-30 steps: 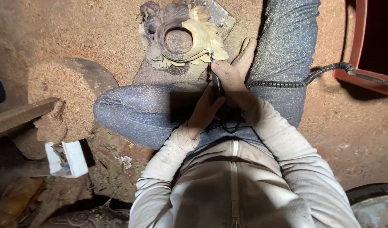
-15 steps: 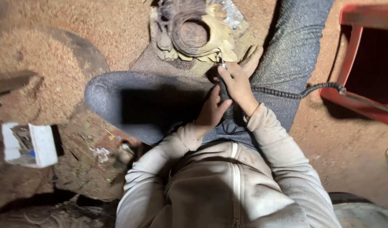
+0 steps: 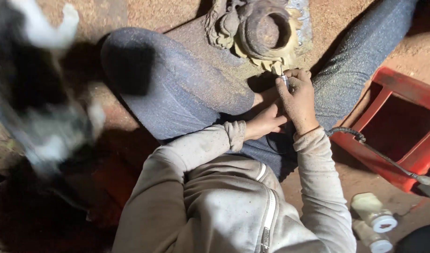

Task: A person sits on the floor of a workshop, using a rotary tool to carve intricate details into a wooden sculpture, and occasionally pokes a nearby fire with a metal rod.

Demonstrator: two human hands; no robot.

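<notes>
The right hand (image 3: pixel 298 100) was closed around a small rotary tool (image 3: pixel 285 80), its tip touching the lower edge of the wood carving (image 3: pixel 259 30) on the floor between the legs. The left hand (image 3: pixel 265 122), fingers curled and holding nothing visible, rested against the right wrist. A red box (image 3: pixel 414 96) stood nearby.

Our right hand (image 3: pixel 298 100) grips a rotary tool (image 3: pixel 284 79) against the carved wooden piece (image 3: pixel 259 30), our left hand (image 3: pixel 264 124) steadying beneath it.
</notes>
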